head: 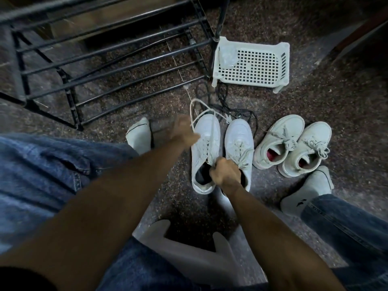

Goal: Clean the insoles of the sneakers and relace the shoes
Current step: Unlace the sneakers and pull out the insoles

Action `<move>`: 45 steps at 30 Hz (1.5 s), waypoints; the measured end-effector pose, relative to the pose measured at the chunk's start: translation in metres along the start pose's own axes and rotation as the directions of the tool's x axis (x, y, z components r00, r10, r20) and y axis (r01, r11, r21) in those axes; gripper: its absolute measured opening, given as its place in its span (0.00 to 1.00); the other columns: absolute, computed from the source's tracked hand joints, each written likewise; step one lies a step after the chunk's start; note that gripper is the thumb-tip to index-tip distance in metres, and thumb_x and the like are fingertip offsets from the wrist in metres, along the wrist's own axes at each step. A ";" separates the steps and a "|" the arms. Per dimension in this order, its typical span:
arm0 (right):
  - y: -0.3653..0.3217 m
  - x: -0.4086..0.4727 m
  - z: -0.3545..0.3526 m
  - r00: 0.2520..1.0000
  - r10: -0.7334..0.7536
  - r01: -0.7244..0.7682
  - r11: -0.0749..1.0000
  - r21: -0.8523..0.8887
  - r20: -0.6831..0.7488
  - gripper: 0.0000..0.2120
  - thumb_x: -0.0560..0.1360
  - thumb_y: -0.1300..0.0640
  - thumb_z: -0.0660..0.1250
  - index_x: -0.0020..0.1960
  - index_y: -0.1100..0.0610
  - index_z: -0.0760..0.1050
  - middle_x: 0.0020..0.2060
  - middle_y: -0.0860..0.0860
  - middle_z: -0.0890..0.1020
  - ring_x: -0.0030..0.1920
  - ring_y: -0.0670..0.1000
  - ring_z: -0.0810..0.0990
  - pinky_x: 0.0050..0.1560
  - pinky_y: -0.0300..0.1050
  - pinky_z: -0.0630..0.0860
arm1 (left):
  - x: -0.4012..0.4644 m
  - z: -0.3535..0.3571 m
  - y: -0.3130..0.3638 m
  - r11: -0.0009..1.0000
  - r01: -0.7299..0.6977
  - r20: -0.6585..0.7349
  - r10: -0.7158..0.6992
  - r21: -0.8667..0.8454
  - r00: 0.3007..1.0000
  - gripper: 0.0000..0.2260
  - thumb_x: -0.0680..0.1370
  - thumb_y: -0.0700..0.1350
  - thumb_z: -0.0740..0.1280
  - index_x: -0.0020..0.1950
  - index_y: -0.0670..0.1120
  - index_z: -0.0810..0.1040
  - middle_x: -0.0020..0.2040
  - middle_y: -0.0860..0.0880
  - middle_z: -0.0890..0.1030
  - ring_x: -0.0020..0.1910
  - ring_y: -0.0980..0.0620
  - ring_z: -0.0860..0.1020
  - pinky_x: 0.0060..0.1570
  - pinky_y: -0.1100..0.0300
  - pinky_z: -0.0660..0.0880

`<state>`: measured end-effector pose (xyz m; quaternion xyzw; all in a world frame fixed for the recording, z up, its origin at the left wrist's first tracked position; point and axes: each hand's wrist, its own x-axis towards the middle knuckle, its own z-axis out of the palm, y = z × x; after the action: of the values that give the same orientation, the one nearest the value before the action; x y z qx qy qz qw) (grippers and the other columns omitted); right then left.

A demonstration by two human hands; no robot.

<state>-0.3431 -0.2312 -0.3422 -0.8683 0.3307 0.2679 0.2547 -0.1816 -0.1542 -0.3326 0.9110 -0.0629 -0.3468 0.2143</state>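
Note:
Two white sneakers stand side by side on the speckled floor, the left sneaker [204, 152] and the right sneaker [239, 143]. My left hand [184, 131], blurred, pinches a white lace [195, 110] that loops up over the left sneaker's toe. My right hand [225, 172] is curled over the openings of the two sneakers and grips the left sneaker's collar or lace end; which one is hidden. A second pair of pale sneakers [294, 143] with red linings, laced, stands to the right.
A black metal shoe rack [109, 57] stands at the far left. A white plastic perforated basket [251, 66] lies beyond the sneakers, with black laces [226, 106] tangled on the floor before it. My socked feet [139, 136] and jeans frame the sneakers.

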 end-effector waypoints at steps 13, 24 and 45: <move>0.014 0.013 -0.011 0.991 -0.127 0.134 0.974 -0.183 0.051 0.13 0.77 0.54 0.60 0.59 0.58 0.75 0.55 0.60 0.80 0.54 0.62 0.79 0.53 0.51 0.74 | -0.036 0.048 -0.034 0.785 -0.207 0.174 0.128 0.584 0.976 0.17 0.77 0.55 0.61 0.60 0.47 0.76 0.61 0.43 0.78 0.58 0.40 0.78 0.52 0.52 0.73; 0.021 0.014 -0.015 1.000 -0.004 0.000 0.986 -0.166 -0.021 0.13 0.78 0.54 0.59 0.58 0.58 0.76 0.55 0.59 0.80 0.55 0.62 0.79 0.52 0.50 0.73 | -0.034 0.040 -0.045 0.900 -0.066 0.201 -0.024 0.430 0.979 0.15 0.72 0.53 0.65 0.54 0.47 0.80 0.58 0.42 0.80 0.56 0.40 0.79 0.53 0.51 0.77; -0.024 0.015 0.024 0.907 0.310 -0.381 0.892 0.242 0.285 0.25 0.74 0.51 0.64 0.66 0.63 0.70 0.63 0.60 0.75 0.61 0.62 0.76 0.59 0.55 0.75 | -0.020 0.056 -0.053 0.999 -0.011 0.267 -0.001 0.044 0.964 0.15 0.69 0.45 0.72 0.29 0.44 0.70 0.40 0.37 0.80 0.42 0.40 0.81 0.36 0.58 0.70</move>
<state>-0.3237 -0.2075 -0.3633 -0.7090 0.4837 0.3600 0.3657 -0.2356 -0.1205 -0.3805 0.8603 -0.1013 -0.4646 0.1840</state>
